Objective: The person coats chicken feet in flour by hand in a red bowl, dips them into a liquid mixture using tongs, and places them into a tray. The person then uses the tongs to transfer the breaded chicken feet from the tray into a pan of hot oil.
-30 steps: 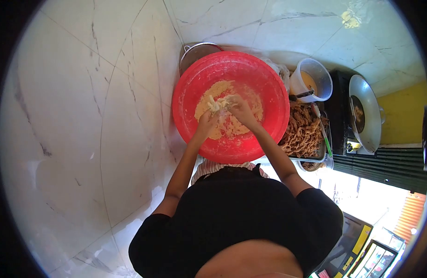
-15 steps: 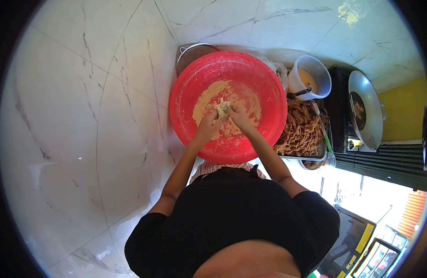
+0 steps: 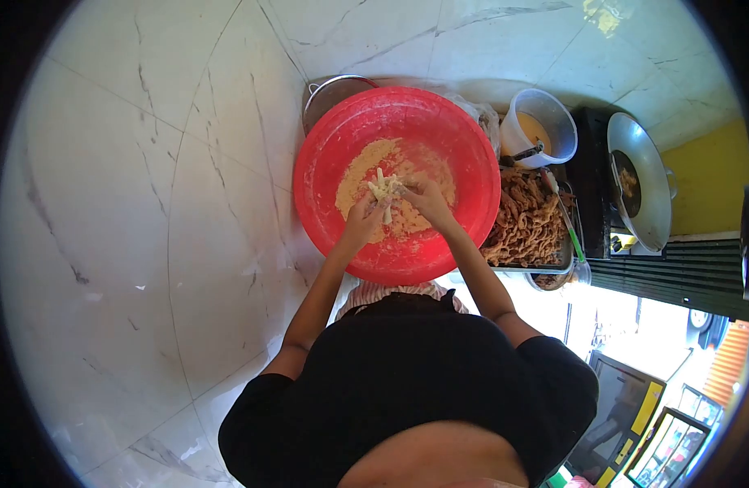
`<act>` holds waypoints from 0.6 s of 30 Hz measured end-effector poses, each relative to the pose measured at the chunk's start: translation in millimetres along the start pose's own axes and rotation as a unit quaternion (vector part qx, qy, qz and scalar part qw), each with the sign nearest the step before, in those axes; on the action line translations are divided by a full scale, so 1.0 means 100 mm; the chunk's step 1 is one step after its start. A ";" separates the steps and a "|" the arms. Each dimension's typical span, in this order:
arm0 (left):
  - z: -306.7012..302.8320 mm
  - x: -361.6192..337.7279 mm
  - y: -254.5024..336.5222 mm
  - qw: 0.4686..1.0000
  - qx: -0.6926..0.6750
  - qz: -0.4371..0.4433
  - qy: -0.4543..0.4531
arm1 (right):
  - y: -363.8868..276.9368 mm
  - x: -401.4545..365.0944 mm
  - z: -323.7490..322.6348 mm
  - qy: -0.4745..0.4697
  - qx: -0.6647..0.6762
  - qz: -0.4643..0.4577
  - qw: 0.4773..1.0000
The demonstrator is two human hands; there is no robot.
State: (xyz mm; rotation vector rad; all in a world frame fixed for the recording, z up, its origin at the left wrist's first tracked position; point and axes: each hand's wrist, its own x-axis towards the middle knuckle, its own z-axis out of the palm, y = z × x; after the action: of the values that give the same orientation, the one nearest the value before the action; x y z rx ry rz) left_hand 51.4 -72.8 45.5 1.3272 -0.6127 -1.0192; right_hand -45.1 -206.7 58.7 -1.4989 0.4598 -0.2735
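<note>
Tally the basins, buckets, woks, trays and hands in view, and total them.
Red basin: 1
White bucket: 1
Wok: 1
Tray of fried pieces: 1
Hands: 2, left hand and right hand, both gripping pale strips
Total: 6

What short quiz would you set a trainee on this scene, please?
1. True or false: the left hand and right hand are both over the red basin.
2. What fills the tray beside the basin? A) brown fried pieces B) eggs C) cloths
3. Fill in: the fingers hold pale ___ above the crumbs.
Key: 1 true; 2 A; 3 strips.
</note>
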 end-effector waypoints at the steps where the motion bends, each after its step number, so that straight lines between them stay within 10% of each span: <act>1: -0.01 0.01 -0.03 1.000 -0.008 0.026 -0.004 | 0.00 0.00 -0.02 -0.023 -0.002 0.004 1.000; 18: -0.20 0.04 -0.18 1.000 0.003 0.012 0.020 | 0.33 0.03 -0.01 0.093 -0.014 -0.019 0.995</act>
State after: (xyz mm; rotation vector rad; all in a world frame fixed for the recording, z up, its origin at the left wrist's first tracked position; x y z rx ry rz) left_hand 65.2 -65.0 23.3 1.3401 -0.6011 -0.9698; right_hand -46.2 -206.4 25.4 -1.5174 0.5855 -0.4403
